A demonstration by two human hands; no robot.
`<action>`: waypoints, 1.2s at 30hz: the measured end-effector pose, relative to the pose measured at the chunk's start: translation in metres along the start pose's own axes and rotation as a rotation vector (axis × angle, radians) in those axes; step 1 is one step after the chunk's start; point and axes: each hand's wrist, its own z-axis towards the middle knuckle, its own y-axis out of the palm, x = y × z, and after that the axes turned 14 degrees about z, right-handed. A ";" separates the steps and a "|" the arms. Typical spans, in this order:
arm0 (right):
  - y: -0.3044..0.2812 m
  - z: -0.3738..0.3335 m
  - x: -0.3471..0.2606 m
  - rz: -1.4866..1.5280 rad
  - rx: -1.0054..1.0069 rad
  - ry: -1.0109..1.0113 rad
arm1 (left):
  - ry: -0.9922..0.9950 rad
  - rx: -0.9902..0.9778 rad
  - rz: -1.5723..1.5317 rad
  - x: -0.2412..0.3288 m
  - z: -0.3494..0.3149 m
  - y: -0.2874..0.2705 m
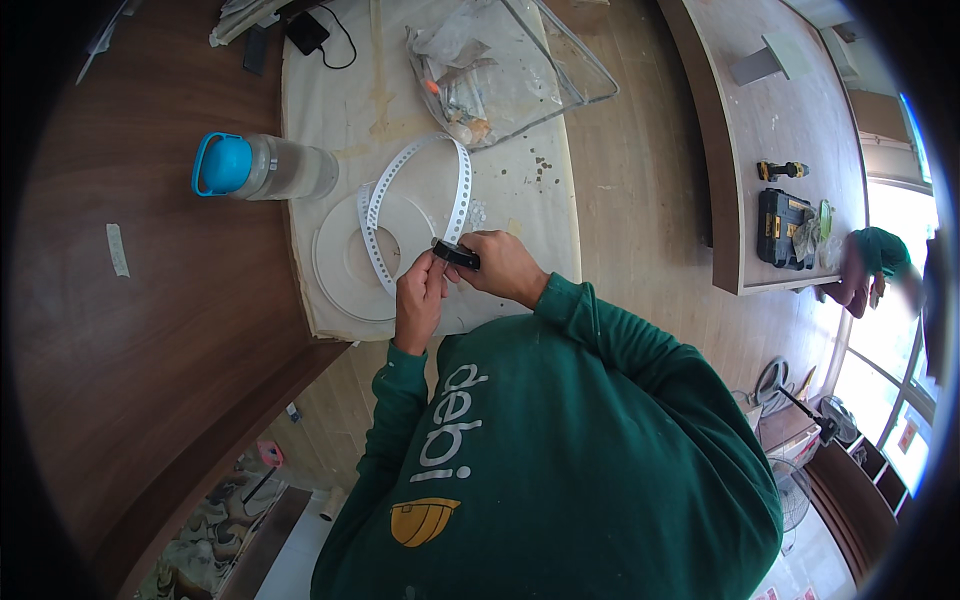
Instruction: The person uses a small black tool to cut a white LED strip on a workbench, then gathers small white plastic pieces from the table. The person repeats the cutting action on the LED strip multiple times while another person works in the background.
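Pinching, apparently, curled perforated strip (463, 190): left hand (419, 300); right hand (506, 266) clenched round black tool (458, 255)

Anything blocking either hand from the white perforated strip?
Nothing visible blocks the left hand or right hand. Only the black tool, held in the right hand, sits at the near end of the white perforated strip; fingers hide the exact contact.

We've room fwd-R of our R hand (503, 266) over bare worktop (552, 228); perforated strip loop (463, 190) blocks fwd-L, plastic bag (468, 92) farther fwd, bottle (300, 168) L.
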 end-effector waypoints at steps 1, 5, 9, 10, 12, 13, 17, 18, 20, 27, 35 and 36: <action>0.000 0.001 0.000 0.007 0.002 0.000 | 0.001 -0.003 0.011 0.000 0.000 -0.001; 0.003 0.000 0.007 0.020 0.017 -0.031 | 0.006 -0.001 0.013 0.000 0.000 0.000; 0.007 0.000 0.015 0.009 0.033 -0.030 | 0.020 -0.014 0.048 0.000 0.002 0.000; 0.008 0.000 0.019 0.014 0.044 -0.030 | 0.021 -0.025 0.052 0.000 0.003 0.000; 0.010 0.001 0.025 0.029 0.066 -0.032 | 0.017 -0.040 0.051 -0.002 0.004 0.001; 0.011 0.000 0.028 0.024 0.070 -0.027 | 0.013 -0.045 0.046 -0.002 0.004 0.003; 0.012 -0.001 0.031 0.008 0.080 -0.009 | 0.011 -0.045 -0.043 -0.013 0.006 0.004; 0.012 -0.001 0.032 0.002 0.083 -0.002 | 0.020 -0.054 -0.016 -0.014 0.006 0.003; 0.014 -0.003 0.035 0.014 0.096 -0.003 | 0.032 -0.073 0.041 -0.014 0.004 -0.002; 0.004 0.004 0.028 0.065 0.042 -0.040 | -0.015 -0.049 -0.051 -0.020 0.005 0.002; 0.002 -0.001 0.019 0.130 0.008 -0.011 | -0.014 -0.036 -0.014 -0.013 0.004 0.003; 0.002 -0.001 0.018 0.141 0.002 0.009 | -0.021 -0.038 -0.012 -0.011 0.004 0.002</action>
